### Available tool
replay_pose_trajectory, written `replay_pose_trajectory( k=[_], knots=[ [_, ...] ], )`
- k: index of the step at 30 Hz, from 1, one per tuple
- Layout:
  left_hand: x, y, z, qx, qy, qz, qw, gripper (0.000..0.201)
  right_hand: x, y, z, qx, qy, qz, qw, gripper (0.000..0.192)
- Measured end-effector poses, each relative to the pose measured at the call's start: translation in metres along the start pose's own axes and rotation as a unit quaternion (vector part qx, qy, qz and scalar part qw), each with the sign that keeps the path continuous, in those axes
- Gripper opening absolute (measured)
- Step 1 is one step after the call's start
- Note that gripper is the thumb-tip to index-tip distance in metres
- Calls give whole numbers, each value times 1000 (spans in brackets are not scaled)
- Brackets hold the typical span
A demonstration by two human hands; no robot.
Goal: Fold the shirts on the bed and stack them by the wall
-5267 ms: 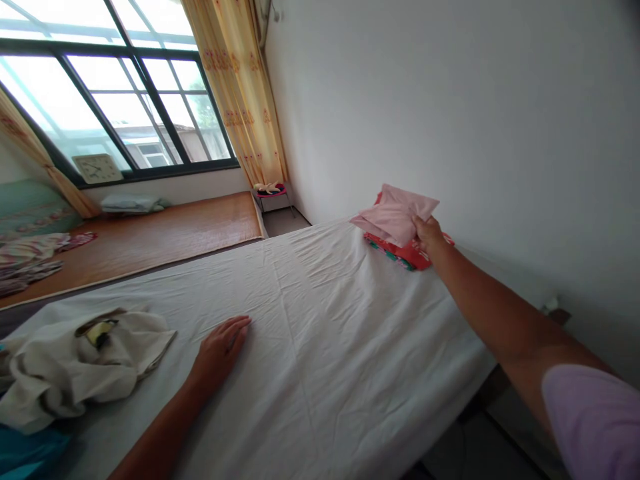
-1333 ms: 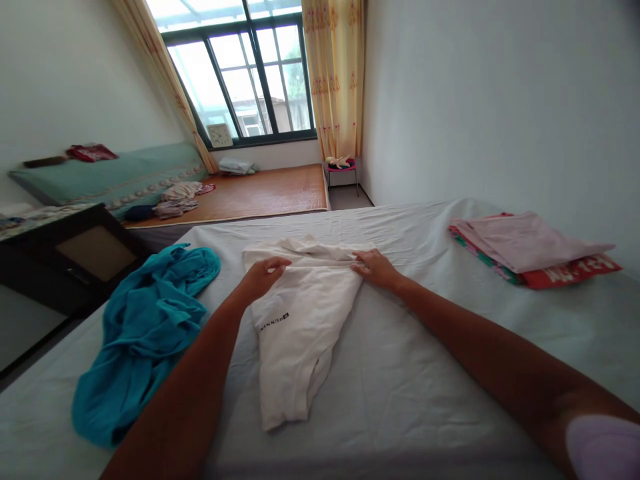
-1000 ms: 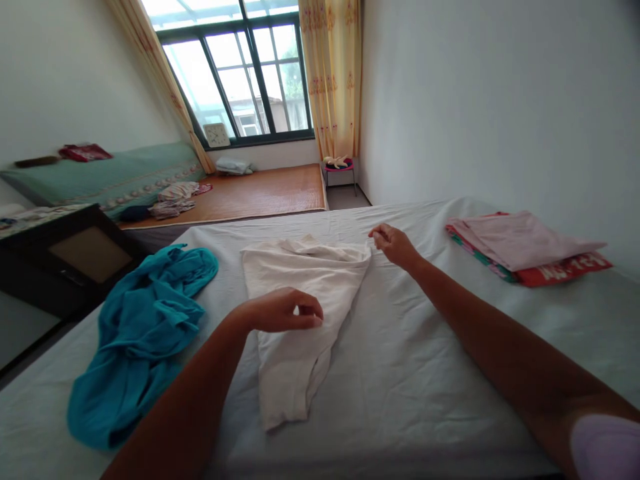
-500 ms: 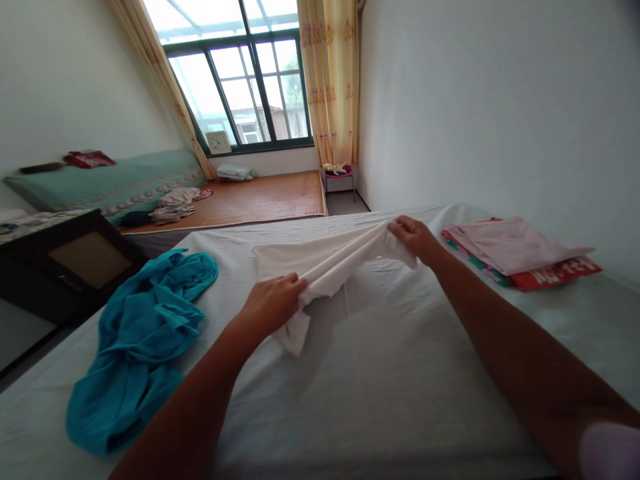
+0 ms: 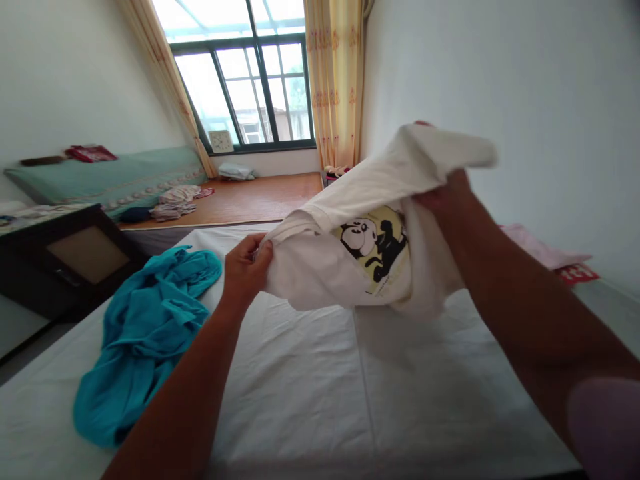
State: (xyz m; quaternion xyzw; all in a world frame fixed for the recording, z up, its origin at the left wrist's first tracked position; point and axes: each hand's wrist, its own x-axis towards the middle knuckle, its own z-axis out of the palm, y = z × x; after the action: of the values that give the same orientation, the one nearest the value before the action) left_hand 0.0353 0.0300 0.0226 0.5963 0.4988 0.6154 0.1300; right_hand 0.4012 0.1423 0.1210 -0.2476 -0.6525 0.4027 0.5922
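Note:
A white T-shirt with a black-and-white panda print on yellow hangs in the air between my two hands, above the bed. My left hand pinches its left edge between thumb and fingers. Higher up on the right, my right hand grips the shirt, partly covered by a raised flap of the cloth. That flap is blurred by motion. Below the shirt lies the bed's white sheet, lightly creased.
A crumpled turquoise garment lies on the bed at left. Folded clothes, pink cloth over red, sit at right, partly behind my arm. Beyond are a dark cabinet, a second bed with a brown mat and a window.
Both hands have lifted the white T-shirt off the sheet, the right hand rising higher and the left moving up and leftward. The shirt has opened out and its panda print now shows.

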Motion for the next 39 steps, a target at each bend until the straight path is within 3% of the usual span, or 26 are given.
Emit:
replay_pose_trajectory(
  k=[1,3,5,7,9,12,16,18,21,24,27,30,32,33,36,38,39],
  knots=[
    [4,-18,1,19,-20,-12,1000,27,11,14,10,3,33,-9,999,45],
    [9,-58,0,102,-46,-28,993,30,21,39,26,-43,32,27,998,53],
    [10,-94,-5,218,-100,-48,970,27,16,58,33,-99,24,55,993,59],
    [9,-120,-11,310,-155,-56,936,25,-2,70,33,-156,-14,76,985,54],
    [8,-134,-14,342,-184,-30,921,29,-27,76,29,-219,-101,127,962,48],
    [8,-136,-9,300,-209,43,930,39,-67,79,23,-354,-216,211,885,51],
    [-1,-120,15,233,-312,118,914,52,-108,83,16,-572,-218,305,729,62],
    [-10,-108,28,224,-368,158,888,63,-119,90,11,-595,-217,342,695,67],
    [-23,-92,46,244,-437,209,840,77,-125,106,3,-570,-227,332,717,66],
    [-28,-81,54,274,-476,232,803,66,-120,120,-2,-547,-244,316,736,57],
    [-27,-77,52,297,-467,230,801,36,-111,126,-4,-487,-289,334,754,40],
    [-23,-74,41,299,-418,244,822,25,-94,124,-8,-464,-320,328,758,30],
    [-19,-70,32,293,-354,248,853,23,-77,122,-16,-515,-268,295,759,24],
    [-17,-66,27,288,-309,243,874,22,-68,120,-23,-553,-202,273,761,22],
    [-15,-48,18,251,-157,201,934,22,-42,116,-43,-603,82,180,773,23],
    [-19,-35,19,204,-127,181,954,21,-35,113,-50,-561,202,99,796,31],
    [-22,-29,21,180,-139,178,957,21,-35,112,-49,-533,212,65,817,33]
  ],
)
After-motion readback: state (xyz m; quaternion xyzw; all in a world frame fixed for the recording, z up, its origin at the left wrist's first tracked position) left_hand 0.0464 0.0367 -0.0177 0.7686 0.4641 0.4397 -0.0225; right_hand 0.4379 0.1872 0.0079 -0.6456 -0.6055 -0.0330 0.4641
